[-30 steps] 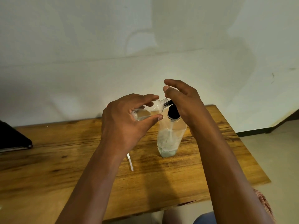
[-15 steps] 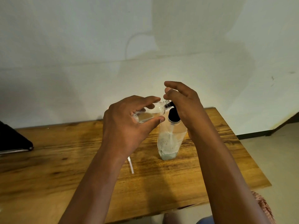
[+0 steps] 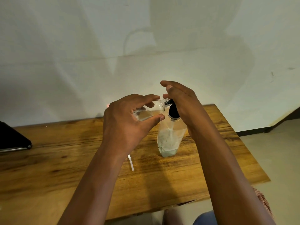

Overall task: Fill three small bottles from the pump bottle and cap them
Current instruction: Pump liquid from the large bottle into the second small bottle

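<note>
- Holding the small bottle [image 3: 150, 111] tipped on its side, the left hand [image 3: 128, 122] grips it with curled fingers, same as before.
- Pressing on the pump bottle [image 3: 170, 138] near the table's [image 3: 65, 168] middle, the right hand [image 3: 181, 101] stays flat. Little changed, so filling probably goes on.

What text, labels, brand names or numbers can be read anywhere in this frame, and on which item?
None can be read. The pump bottle, the small bottle in the left hand, the white strip on the table and the dark object at the left edge show no print.
</note>
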